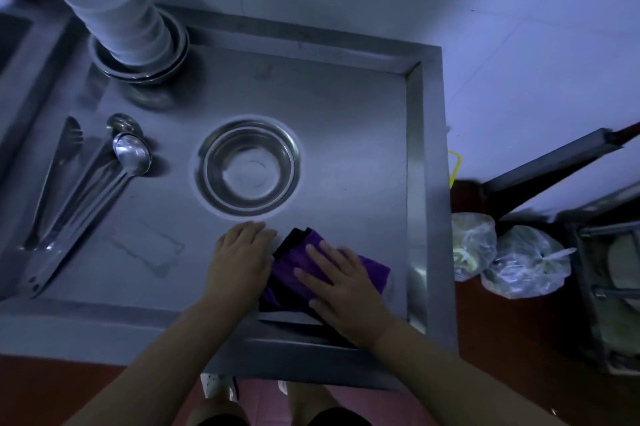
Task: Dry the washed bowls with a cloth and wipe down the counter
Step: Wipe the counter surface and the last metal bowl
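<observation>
Head view: my right hand (341, 290) lies flat, fingers spread, pressing the purple cloth (294, 273) onto the counter (346, 148) near its front edge; left hand (240, 257) rests beside it, touching its edge, gripping nothing. A bowl (247, 167) sits just beyond. Risk: a wide wipe could knock it.

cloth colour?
Purple with black parts; the cloth lies under the right hand, in the head view.
</observation>
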{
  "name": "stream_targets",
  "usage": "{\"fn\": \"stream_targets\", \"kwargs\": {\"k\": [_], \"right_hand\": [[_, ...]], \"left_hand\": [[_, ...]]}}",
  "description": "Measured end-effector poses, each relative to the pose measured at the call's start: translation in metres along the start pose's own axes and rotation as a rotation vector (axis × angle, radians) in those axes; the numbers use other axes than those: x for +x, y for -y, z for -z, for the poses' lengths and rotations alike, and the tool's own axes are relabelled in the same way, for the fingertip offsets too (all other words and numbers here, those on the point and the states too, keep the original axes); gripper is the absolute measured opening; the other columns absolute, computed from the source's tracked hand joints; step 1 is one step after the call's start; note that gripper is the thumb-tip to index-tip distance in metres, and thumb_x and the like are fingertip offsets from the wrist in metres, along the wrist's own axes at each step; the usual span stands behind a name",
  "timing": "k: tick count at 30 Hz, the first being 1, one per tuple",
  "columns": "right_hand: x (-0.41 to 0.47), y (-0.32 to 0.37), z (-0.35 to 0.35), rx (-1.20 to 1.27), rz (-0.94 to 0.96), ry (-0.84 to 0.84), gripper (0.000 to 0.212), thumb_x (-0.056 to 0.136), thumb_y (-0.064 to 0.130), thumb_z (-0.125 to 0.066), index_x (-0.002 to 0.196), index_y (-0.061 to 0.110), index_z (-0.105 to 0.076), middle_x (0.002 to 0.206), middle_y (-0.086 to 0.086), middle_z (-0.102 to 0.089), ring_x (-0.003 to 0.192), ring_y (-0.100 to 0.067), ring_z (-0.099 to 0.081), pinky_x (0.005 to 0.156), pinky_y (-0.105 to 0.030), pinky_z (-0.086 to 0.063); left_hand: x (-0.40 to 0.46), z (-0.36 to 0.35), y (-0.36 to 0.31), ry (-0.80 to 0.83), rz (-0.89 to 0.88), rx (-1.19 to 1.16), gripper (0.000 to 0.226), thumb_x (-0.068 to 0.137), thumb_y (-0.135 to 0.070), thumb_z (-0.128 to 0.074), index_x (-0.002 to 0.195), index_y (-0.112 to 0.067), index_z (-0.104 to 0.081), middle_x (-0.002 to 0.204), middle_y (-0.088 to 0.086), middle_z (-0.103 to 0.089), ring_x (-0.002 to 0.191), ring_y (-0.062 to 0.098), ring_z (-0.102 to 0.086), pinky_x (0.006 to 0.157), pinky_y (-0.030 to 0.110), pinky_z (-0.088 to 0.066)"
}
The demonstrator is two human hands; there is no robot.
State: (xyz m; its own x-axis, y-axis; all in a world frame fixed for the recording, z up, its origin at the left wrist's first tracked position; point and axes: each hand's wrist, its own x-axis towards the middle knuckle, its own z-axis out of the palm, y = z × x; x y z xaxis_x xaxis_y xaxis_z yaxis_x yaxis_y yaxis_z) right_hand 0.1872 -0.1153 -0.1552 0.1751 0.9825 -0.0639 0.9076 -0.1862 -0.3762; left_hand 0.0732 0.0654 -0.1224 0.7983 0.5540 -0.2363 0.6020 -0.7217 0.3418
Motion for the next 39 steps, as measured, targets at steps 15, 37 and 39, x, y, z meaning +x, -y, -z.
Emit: {"fn": "stream_targets", "kwargs": {"k": [15,37,39], "right_hand": [[-0.028,-0.035,0.029,-0.120,-0.600,0.020,0.025,0.085,0.041,-0.059,0.104,0.024,-0.061,0.105,0.003,-0.055,0.100,-0.018,-0.047,0.086,-0.033,-0.035],[-0.163,-0.004,0.055,0.106,-0.487,0.150,0.036,0.075,0.008,-0.062,0.108,0.019,-0.068,0.107,0.000,-0.063,0.106,-0.020,-0.053,0.086,-0.031,-0.033],[-0.167,-0.002,0.055,0.109,-0.479,0.162,0.035,0.076,0.009,-0.062,0.108,0.018,-0.069,0.106,-0.002,-0.063,0.106,-0.022,-0.053,0.086,-0.034,-0.037]], "left_hand": [[0.031,-0.028,-0.048,0.179,-0.335,0.335,0.031,0.083,-0.025,-0.052,0.113,-0.019,-0.057,0.114,0.004,-0.052,0.110,0.024,-0.042,0.093,0.032,-0.028],[-0.073,-0.032,-0.080,0.282,-0.848,0.137,0.028,0.041,-0.018,-0.082,0.064,-0.021,-0.065,0.061,-0.002,-0.059,0.054,0.018,-0.058,0.047,0.020,-0.045],[-0.076,-0.035,-0.075,0.285,-0.848,0.138,0.030,0.044,-0.021,-0.082,0.070,-0.023,-0.068,0.066,-0.003,-0.060,0.058,0.018,-0.058,0.052,0.020,-0.047]]}}
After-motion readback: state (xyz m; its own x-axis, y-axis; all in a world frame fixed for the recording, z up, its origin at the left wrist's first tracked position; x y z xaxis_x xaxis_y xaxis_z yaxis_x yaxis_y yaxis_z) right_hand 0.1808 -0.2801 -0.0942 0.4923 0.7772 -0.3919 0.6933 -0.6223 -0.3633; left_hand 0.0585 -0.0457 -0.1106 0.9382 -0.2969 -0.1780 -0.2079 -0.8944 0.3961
